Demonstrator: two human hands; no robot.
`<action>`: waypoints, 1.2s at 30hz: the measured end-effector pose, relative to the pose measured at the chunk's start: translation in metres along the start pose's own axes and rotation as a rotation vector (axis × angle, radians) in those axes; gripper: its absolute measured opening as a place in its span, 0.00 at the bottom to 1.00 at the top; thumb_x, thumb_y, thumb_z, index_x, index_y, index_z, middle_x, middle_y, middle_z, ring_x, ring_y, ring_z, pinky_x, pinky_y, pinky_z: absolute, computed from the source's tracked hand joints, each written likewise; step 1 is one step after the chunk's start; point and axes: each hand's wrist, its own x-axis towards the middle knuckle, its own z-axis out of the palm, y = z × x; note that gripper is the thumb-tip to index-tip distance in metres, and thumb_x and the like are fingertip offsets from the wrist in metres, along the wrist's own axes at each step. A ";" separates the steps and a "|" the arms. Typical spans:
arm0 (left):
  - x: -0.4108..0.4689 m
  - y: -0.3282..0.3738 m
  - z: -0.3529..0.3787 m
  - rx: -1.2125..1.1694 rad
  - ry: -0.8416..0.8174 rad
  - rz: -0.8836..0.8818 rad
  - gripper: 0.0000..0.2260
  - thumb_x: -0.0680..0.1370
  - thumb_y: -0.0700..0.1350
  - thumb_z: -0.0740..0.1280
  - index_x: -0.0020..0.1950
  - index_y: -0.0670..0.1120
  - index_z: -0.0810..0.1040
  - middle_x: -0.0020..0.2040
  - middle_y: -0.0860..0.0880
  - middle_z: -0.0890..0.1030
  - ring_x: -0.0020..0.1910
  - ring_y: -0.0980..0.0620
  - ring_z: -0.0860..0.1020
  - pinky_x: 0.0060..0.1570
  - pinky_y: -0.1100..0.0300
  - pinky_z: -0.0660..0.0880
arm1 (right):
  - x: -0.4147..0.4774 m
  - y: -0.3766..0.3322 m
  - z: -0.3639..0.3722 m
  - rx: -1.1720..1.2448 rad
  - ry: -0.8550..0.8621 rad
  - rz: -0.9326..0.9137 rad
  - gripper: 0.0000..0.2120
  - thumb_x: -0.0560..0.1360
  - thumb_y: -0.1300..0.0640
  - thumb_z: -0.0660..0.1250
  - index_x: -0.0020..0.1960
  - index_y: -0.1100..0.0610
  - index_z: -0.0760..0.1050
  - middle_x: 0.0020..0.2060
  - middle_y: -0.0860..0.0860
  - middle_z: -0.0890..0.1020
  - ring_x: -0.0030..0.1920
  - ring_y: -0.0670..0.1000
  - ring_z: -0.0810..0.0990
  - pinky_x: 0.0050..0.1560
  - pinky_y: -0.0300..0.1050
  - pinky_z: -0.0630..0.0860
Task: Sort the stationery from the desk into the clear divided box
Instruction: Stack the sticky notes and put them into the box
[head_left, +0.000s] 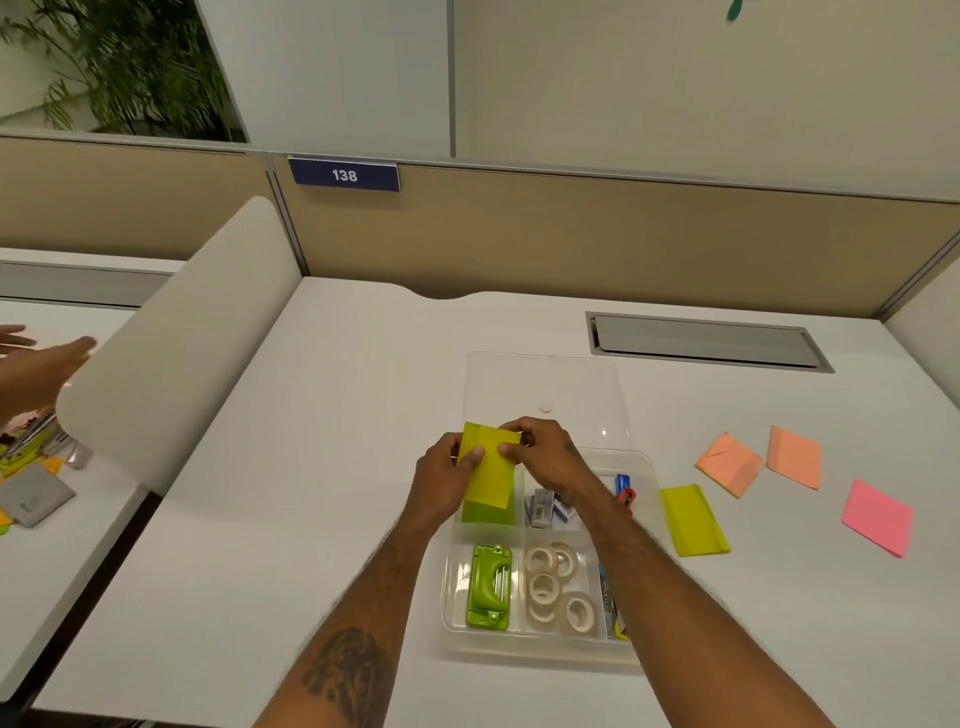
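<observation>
Both hands hold a yellow sticky-note pad (487, 467) over the back left compartment of the clear divided box (540, 647). My left hand (441, 480) grips the pad's left edge; my right hand (545, 452) pinches its top right corner. A green pad (488, 512) lies in that compartment beneath it. The box also holds a green hole punch (489, 587), several tape rolls (553, 587), staple boxes (545, 506) and a small blue stapler (622, 484). On the desk to the right lie a yellow-green pad (693, 519), two orange pads (730, 462) (794, 457) and a pink pad (878, 517).
The box's clear lid (545, 384) lies open behind it. A grey cable hatch (706, 340) is set in the desk at the back right. A white rounded divider (176, 353) stands at the left; beyond it, another person's hand (47, 364) reaches over a neighbouring desk with stationery.
</observation>
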 end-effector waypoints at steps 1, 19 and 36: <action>0.000 -0.003 0.000 0.086 -0.004 0.034 0.19 0.79 0.52 0.66 0.67 0.45 0.73 0.63 0.44 0.77 0.59 0.47 0.76 0.60 0.48 0.76 | 0.000 0.002 -0.002 0.004 0.018 0.004 0.12 0.74 0.56 0.71 0.57 0.55 0.79 0.52 0.54 0.83 0.51 0.54 0.81 0.54 0.50 0.79; -0.016 -0.053 -0.003 0.896 -0.267 0.128 0.45 0.74 0.72 0.53 0.79 0.46 0.38 0.80 0.48 0.40 0.79 0.48 0.41 0.76 0.45 0.48 | 0.003 0.031 0.020 -0.345 -0.113 -0.003 0.12 0.77 0.54 0.65 0.59 0.52 0.79 0.60 0.53 0.80 0.57 0.54 0.77 0.57 0.47 0.75; -0.003 0.002 0.049 0.867 -0.231 0.388 0.43 0.75 0.69 0.55 0.79 0.49 0.39 0.80 0.47 0.39 0.79 0.49 0.39 0.76 0.46 0.46 | -0.033 0.082 -0.069 -0.261 0.371 0.123 0.21 0.78 0.50 0.64 0.70 0.53 0.70 0.69 0.53 0.70 0.69 0.53 0.70 0.69 0.47 0.68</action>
